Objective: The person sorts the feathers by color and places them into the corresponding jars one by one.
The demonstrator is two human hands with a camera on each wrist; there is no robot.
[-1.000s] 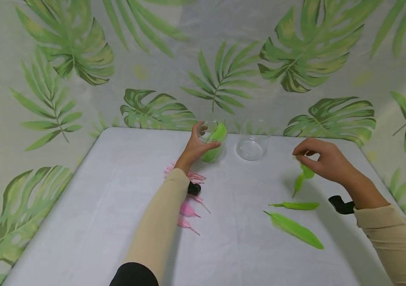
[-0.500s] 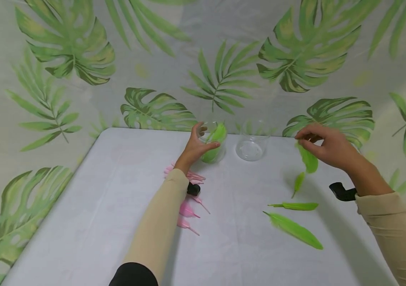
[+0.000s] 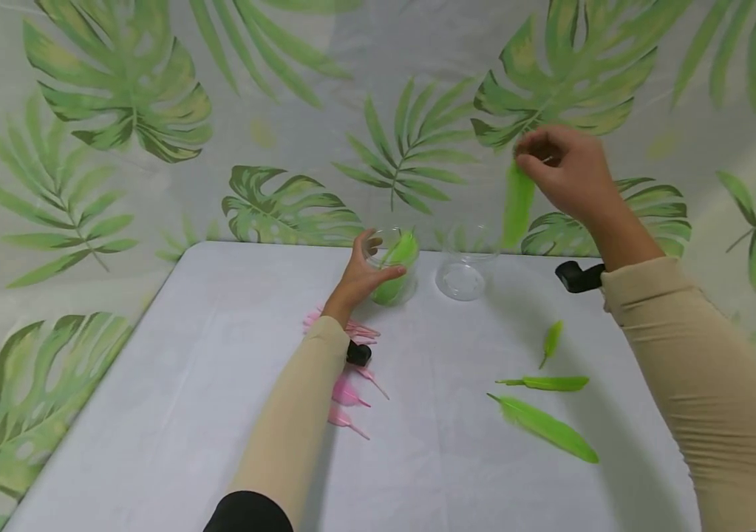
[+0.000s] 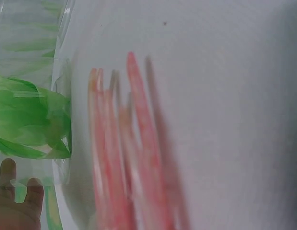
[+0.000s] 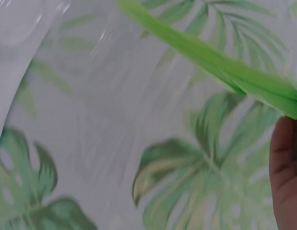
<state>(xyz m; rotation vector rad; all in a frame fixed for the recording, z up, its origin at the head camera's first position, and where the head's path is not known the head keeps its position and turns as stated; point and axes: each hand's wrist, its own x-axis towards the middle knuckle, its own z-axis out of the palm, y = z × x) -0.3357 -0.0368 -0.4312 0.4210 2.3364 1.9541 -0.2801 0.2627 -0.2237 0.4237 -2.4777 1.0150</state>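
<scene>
My left hand (image 3: 364, 277) grips a clear plastic cup (image 3: 411, 284) standing near the table's back edge, thumb in front and fingers behind. Green feathers (image 3: 399, 255) are inside that cup; the left wrist view shows them through its wall. My right hand (image 3: 567, 170) is raised at the right and pinches one end of a green feather (image 3: 517, 207), which hangs down from the fingertips. In the right wrist view this feather (image 5: 215, 62) crosses the upper right. A second clear cup (image 3: 464, 281) stands to the right of the first, with no feather visible in it.
Green feathers lie on the white table (image 3: 444, 458) at the right: a small one (image 3: 552, 342), a narrow one (image 3: 550, 383) and a larger one (image 3: 550, 428). Several pink feathers (image 3: 347, 391) lie beside my left forearm, partly hidden. A leaf-patterned cloth (image 3: 298, 89) hangs behind.
My right hand has risen from low over the table and moved slightly left, lifting the pinched green feather. The left hand stays on its cup.
</scene>
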